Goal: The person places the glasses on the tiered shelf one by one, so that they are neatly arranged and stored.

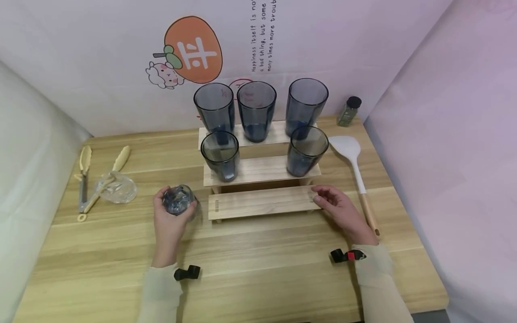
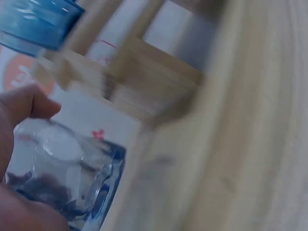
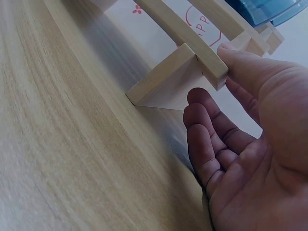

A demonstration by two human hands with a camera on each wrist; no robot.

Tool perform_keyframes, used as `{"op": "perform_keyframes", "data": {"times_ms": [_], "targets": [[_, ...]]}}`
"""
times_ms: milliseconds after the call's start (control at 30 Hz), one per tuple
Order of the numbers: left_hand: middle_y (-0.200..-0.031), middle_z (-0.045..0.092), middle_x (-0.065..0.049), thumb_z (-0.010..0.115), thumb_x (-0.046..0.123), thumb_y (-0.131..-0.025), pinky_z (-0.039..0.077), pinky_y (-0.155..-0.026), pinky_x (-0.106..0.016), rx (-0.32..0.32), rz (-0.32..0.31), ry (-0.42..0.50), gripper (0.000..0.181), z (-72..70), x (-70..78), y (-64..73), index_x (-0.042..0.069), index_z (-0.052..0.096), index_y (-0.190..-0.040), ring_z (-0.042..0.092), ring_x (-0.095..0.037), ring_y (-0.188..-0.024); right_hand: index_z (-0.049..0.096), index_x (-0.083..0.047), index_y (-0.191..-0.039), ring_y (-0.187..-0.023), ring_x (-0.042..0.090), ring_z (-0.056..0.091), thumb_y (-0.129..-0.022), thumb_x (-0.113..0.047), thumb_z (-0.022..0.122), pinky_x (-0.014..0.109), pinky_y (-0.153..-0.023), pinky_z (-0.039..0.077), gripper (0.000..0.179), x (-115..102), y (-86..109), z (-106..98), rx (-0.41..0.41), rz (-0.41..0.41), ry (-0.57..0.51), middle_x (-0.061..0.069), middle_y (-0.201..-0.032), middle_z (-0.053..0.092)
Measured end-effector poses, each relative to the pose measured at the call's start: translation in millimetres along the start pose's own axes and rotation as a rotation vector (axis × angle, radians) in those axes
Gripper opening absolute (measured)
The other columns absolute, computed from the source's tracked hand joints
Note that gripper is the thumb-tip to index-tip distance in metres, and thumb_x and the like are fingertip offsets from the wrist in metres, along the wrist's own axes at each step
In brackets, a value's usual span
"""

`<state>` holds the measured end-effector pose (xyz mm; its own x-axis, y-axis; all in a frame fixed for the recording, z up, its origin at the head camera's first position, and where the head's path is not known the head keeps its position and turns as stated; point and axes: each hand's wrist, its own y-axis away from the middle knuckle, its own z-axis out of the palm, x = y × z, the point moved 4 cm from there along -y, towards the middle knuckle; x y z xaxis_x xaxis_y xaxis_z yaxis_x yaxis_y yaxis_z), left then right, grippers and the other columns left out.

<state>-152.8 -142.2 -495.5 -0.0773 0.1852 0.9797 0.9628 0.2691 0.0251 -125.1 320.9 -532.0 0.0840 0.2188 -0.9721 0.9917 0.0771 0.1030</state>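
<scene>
On the left of the table, my left hand [image 1: 171, 220] grips a small blue-tinted drinking glass [image 1: 177, 200], fingers and thumb curled round its sides. Its thick base faces the tabletop in the left wrist view. To the right stands a three-step wooden stand [image 1: 262, 202]. My right hand [image 1: 339, 208] holds the right end of its lowest step, thumb on the board [image 3: 219, 72] and several fingers curled just below it in the right wrist view. Tinted glasses stand upright on the stand: three on the top step, including one glass [image 1: 256, 112], and two on the middle, including another [image 1: 220, 157].
Right of the stand lie a white spatula with wooden handle [image 1: 355, 166] and, behind it, a dark-capped jar [image 1: 348, 112]. Far left, tongs [image 1: 83, 179] lie beside a clear glass dish [image 1: 121, 188]. A printed cloth [image 1: 121, 40] hangs behind the table.
</scene>
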Motion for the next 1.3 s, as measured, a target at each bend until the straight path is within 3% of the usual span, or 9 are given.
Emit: {"op": "perform_keyframes", "data": {"times_ms": [133,300,400,500,633,767,900,1067,1300], "targets": [[-0.138,0.052,-0.005,0.085,-0.003,-0.074,0.039,-0.108,-0.048,-0.094,0.068,0.027,0.083,1.0,23.7,13.7,0.007,0.042,-0.144,0.048,-0.026,-0.126,0.060,-0.007,-0.135,-0.110,0.024,0.054,-0.103,-0.028,0.064,0.025,-0.085,0.048,0.039,0.2,0.2,-0.7,-0.003,0.011,-0.001,0.012,-0.123,0.059],[-0.135,0.056,-0.010,0.083,-0.013,-0.070,0.043,-0.103,-0.042,-0.291,0.265,0.063,0.081,17.1,57.6,28.5,0.003,0.045,-0.140,0.052,-0.029,-0.122,0.060,-0.007,-0.136,-0.110,0.025,0.053,-0.102,-0.028,0.064,0.026,-0.085,0.048,0.040,-0.2,-0.5,-0.8,-0.015,0.010,-0.002,0.013,-0.122,0.059],[-0.135,0.055,-0.015,0.083,-0.015,-0.068,0.047,-0.101,-0.041,-0.458,0.356,0.121,0.082,40.2,75.3,36.5,0.001,0.045,-0.139,0.054,-0.034,-0.120,0.059,-0.006,-0.136,-0.109,0.025,0.053,-0.103,-0.027,0.064,0.026,-0.085,0.048,0.039,-0.3,0.1,-2.8,-0.023,0.004,0.008,0.013,-0.121,0.059],[-0.136,0.054,-0.017,0.085,-0.011,-0.068,0.050,-0.098,-0.046,-0.615,0.386,0.158,0.083,71.8,87.5,43.2,0.004,0.046,-0.140,0.055,-0.035,-0.120,0.060,-0.005,-0.136,-0.109,0.025,0.053,-0.103,-0.024,0.063,0.026,-0.085,0.048,0.038,-0.7,0.1,-5.3,-0.020,-0.016,0.021,0.015,-0.121,0.059],[-0.138,0.048,-0.012,0.090,0.001,-0.066,0.047,-0.100,-0.051,-0.724,0.389,0.088,0.084,118.9,96.0,48.2,0.011,0.048,-0.139,0.053,-0.032,-0.121,0.060,-0.005,-0.136,-0.109,0.024,0.054,-0.103,-0.023,0.063,0.025,-0.086,0.047,0.037,-1.2,-0.2,-6.8,-0.017,-0.030,0.021,0.016,-0.122,0.059],[-0.135,0.035,-0.007,0.092,0.008,-0.065,0.043,-0.103,-0.048,-0.740,0.325,-0.015,0.086,161.2,93.0,54.5,0.017,0.051,-0.139,0.048,-0.027,-0.121,0.060,-0.004,-0.135,-0.108,0.025,0.056,-0.103,-0.021,0.064,0.026,-0.087,0.048,0.037,-1.0,0.4,-4.1,-0.029,-0.038,-0.002,0.017,-0.122,0.060],[-0.129,0.031,-0.008,0.093,0.008,-0.064,0.041,-0.104,-0.046,-0.677,0.274,-0.048,0.086,189.4,86.4,62.7,0.021,0.052,-0.139,0.041,-0.025,-0.123,0.061,-0.004,-0.134,-0.107,0.025,0.057,-0.102,-0.019,0.065,0.028,-0.087,0.049,0.036,0.8,-0.7,0.0,-0.047,-0.032,-0.018,0.017,-0.119,0.060],[-0.124,0.030,-0.006,0.092,0.011,-0.064,0.040,-0.103,-0.047,-0.555,0.288,-0.069,0.086,208.8,84.9,75.1,0.024,0.050,-0.138,0.030,-0.025,-0.125,0.061,-0.004,-0.134,-0.105,0.024,0.057,-0.102,-0.017,0.065,0.028,-0.086,0.049,0.035,1.1,-1.9,0.0,-0.044,-0.045,-0.019,0.016,-0.117,0.060],[-0.122,0.031,-0.001,0.090,0.019,-0.064,0.043,-0.099,-0.043,-0.428,0.302,-0.082,0.083,225.0,76.8,88.3,0.026,0.050,-0.137,0.032,-0.022,-0.121,0.061,-0.003,-0.134,-0.104,0.023,0.055,-0.102,-0.016,0.065,0.026,-0.083,0.049,0.035,1.1,-0.3,-3.9,-0.032,-0.046,-0.026,0.017,-0.117,0.058]]}}
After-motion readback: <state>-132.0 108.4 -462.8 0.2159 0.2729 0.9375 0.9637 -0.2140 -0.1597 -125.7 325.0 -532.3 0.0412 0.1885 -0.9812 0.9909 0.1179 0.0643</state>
